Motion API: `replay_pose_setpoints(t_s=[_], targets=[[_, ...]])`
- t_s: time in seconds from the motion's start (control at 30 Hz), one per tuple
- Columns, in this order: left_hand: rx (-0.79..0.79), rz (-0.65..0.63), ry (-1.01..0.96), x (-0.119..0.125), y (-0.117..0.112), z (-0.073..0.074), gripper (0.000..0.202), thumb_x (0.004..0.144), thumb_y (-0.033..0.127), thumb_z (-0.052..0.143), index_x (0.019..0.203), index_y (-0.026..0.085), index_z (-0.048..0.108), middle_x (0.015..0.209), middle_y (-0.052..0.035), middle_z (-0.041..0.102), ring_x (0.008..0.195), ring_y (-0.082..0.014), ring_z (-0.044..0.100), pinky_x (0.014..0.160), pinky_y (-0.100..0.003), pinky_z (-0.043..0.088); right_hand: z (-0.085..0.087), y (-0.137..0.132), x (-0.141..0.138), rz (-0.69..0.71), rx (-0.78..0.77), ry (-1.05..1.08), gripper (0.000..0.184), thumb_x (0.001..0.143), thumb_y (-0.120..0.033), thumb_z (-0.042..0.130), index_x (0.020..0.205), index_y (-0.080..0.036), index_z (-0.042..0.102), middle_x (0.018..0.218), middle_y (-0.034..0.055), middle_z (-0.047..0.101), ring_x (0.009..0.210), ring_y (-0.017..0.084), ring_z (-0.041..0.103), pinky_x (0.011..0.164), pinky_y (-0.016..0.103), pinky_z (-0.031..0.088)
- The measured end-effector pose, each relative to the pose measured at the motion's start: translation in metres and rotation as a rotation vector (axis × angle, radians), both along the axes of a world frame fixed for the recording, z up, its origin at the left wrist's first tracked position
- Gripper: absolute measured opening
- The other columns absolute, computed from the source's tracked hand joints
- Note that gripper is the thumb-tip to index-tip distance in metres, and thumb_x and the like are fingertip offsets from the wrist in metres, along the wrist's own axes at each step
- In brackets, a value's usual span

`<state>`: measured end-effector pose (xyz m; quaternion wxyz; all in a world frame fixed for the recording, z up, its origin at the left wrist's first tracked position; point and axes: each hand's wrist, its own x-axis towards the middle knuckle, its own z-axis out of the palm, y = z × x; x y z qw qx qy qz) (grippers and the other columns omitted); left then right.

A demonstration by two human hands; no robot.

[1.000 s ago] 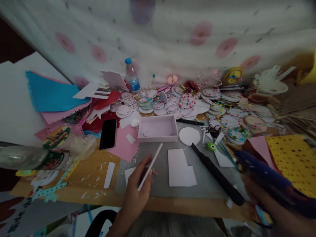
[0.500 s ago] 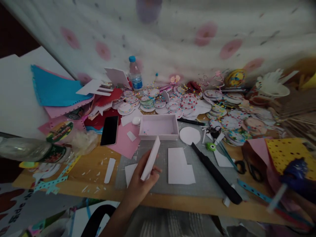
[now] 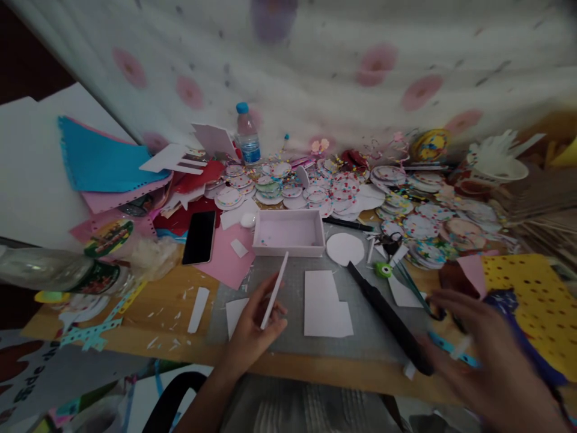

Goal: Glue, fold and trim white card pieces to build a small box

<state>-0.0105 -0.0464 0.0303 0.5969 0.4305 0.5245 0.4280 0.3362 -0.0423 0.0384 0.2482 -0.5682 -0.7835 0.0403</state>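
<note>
My left hand [image 3: 258, 322] grips a flat white board piece [image 3: 274, 291] on edge between thumb and fingers, just in front of a shallow white box [image 3: 288, 248] with a pale pink inside. My right hand [image 3: 489, 355], smeared by motion, is at the right with thumb and fingers apart and nothing visible between them. Behind it lies a blue tool that looks like a glue gun [image 3: 503, 299], mostly hidden. White cut pieces [image 3: 322, 304] rest on the grey cutting mat [image 3: 288, 337] between my hands. A long black tapered tool [image 3: 387, 316] lies slanted near my right hand.
Behind the box are many decorated paper discs [image 3: 347, 183] and a water bottle [image 3: 247, 135]. A phone [image 3: 199, 237] lies on the left by pink paper [image 3: 229, 258]. At far left a large clear bottle [image 3: 45, 267] lies sideways. Yellow dotted felt [image 3: 536, 282] is at right.
My right hand has come into view from the lower right, over the table's right side, in front of the blue tool. The white board piece in my left hand has turned more edge-on.
</note>
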Motion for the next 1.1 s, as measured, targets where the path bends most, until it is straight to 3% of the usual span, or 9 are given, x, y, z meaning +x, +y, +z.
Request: replay_pose_setpoints(t_s=[0.1,0.23,0.43,0.53,0.63,0.73,0.87,1.0,1.1], targets=[[0.016,0.001,0.064,0.001,-0.003,-0.002,0.063,0.077,0.019,0.065,0.135,0.032,0.044,0.123,-0.0062,0.056,0.081,-0.0137,0.055,0.074,-0.026,0.045,-0.001,0.014,-0.076,0.352,-0.124,-0.111,0.076,0.071,-0.041,0.072,0.135,-0.019,0.037,0.146,0.0192,0.033,0.132,0.036,0.034,0.101,0.052,0.039],[0.029,0.018,0.046,0.001,-0.011,0.000,0.062,0.078,0.019,0.063,0.136,0.032,0.044,0.124,-0.0065,0.056,0.078,-0.0128,0.053,0.072,-0.026,0.044,-0.020,0.040,-0.120,0.470,-0.217,-0.208,0.102,0.057,-0.039,0.081,0.142,-0.011,0.031,0.151,0.0226,0.026,0.140,0.038,0.019,0.110,0.055,0.024],[-0.019,0.042,-0.152,-0.004,-0.018,-0.003,0.068,0.068,0.019,0.072,0.132,0.029,0.050,0.095,-0.0031,0.062,0.068,-0.0109,0.046,0.064,-0.023,0.041,-0.030,0.046,-0.120,0.435,-0.297,-0.148,0.101,0.050,-0.034,0.084,0.137,-0.011,0.038,0.136,0.0201,0.043,0.127,0.036,0.038,0.106,0.051,0.032],[-0.044,0.042,-0.244,-0.006,-0.016,-0.008,0.072,0.061,0.012,0.074,0.129,0.030,0.055,0.107,-0.0043,0.062,0.071,-0.0103,0.047,0.065,-0.023,0.042,-0.028,0.037,-0.118,0.351,-0.296,-0.109,0.103,0.046,-0.032,0.087,0.135,-0.011,0.039,0.131,0.0202,0.042,0.120,0.037,0.041,0.101,0.049,0.038],[-0.067,0.004,-0.349,-0.007,-0.013,-0.011,0.069,0.058,0.011,0.076,0.123,0.031,0.061,0.123,-0.0039,0.059,0.087,-0.0136,0.053,0.080,-0.026,0.044,-0.026,0.028,-0.117,0.311,-0.279,-0.059,0.106,0.047,-0.028,0.088,0.137,-0.017,0.034,0.132,0.0186,0.039,0.122,0.038,0.039,0.101,0.051,0.038],[-0.107,-0.035,-0.492,-0.005,-0.012,-0.014,0.067,0.056,0.027,0.084,0.120,0.023,0.064,0.124,-0.0073,0.061,0.108,-0.0217,0.053,0.094,-0.028,0.041,-0.026,0.019,-0.116,0.296,-0.277,0.014,0.104,0.052,-0.023,0.086,0.139,-0.024,0.029,0.136,0.0161,0.034,0.127,0.037,0.036,0.103,0.051,0.036],[-0.118,0.013,-0.682,0.003,-0.016,-0.017,0.074,0.052,0.044,0.087,0.115,0.012,0.067,0.127,-0.0153,0.059,0.106,-0.0210,0.057,0.092,-0.022,0.044,-0.031,0.009,-0.118,0.246,-0.266,0.125,0.108,0.057,-0.020,0.083,0.143,-0.027,0.019,0.150,0.0187,0.013,0.137,0.039,0.025,0.105,0.054,0.035],[-0.150,0.123,-0.830,0.010,-0.019,-0.020,0.065,0.062,0.051,0.080,0.108,0.007,0.069,0.124,-0.0187,0.061,0.102,-0.0201,0.061,0.085,-0.020,0.050,-0.039,-0.002,-0.121,0.211,-0.197,0.203,0.115,0.061,-0.015,0.081,0.148,-0.029,0.006,0.156,0.0182,-0.011,0.141,0.041,0.012,0.106,0.058,0.032],[-0.204,0.234,-0.835,0.008,-0.021,-0.024,0.034,0.079,0.032,0.070,0.101,0.006,0.070,0.116,-0.0168,0.066,0.099,-0.0166,0.065,0.083,-0.017,0.051,-0.043,-0.010,-0.125,0.208,-0.134,0.285,0.106,0.072,-0.011,0.071,0.149,-0.030,0.001,0.157,0.0154,-0.004,0.142,0.036,0.014,0.107,0.058,0.031]])
